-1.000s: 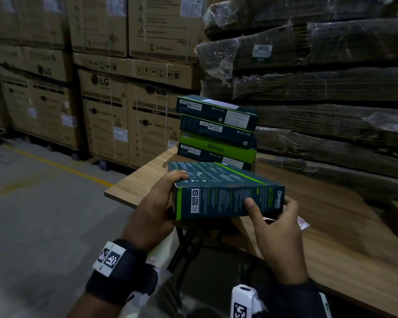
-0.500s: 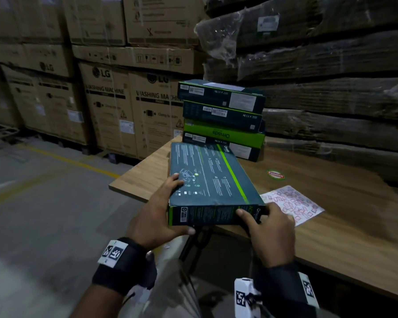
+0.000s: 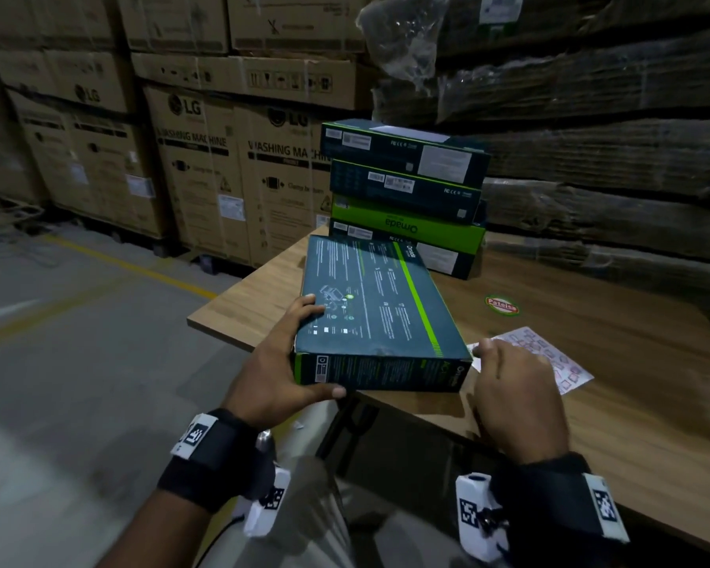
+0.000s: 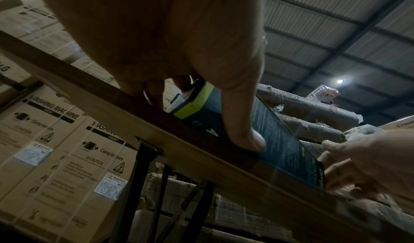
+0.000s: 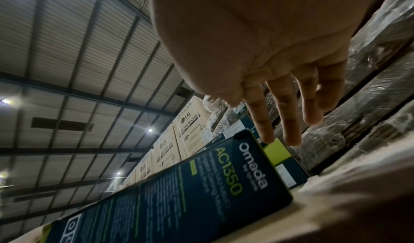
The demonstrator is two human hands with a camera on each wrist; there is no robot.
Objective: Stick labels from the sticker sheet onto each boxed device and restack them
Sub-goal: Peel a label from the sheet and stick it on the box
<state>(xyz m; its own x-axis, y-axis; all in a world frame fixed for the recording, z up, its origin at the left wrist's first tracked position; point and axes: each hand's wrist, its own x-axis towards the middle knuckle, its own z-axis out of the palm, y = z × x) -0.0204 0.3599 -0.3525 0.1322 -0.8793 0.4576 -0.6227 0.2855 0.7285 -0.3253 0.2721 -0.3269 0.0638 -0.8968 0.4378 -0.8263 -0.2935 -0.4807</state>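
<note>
A dark teal boxed device [image 3: 369, 305] with a green stripe lies flat on the wooden table [image 3: 615, 424], close to its front edge. My left hand [image 3: 279, 362] grips its near left corner, fingers on top and thumb along the front face; the left wrist view shows that thumb [image 4: 241, 122] on the box [image 4: 280, 140]. My right hand [image 3: 509, 387] hovers just off the near right corner and holds nothing; its fingers [image 5: 289, 114] hang straight above the box [image 5: 201, 184]. The sticker sheet [image 3: 550, 354] lies on the table partly under that hand. A stack of several boxed devices [image 3: 402, 198] stands behind.
A round red and green sticker [image 3: 502, 306] lies on the table right of the stack. Wrapped cardboard bundles [image 3: 591, 157] line the wall behind the table. Washing machine cartons [image 3: 206, 166] stand at the back left across the concrete floor. Black table legs [image 4: 143, 176] are below the edge.
The box came down from tilted in both hands to flat on the table. My right hand let go of its near right corner and moved slightly right.
</note>
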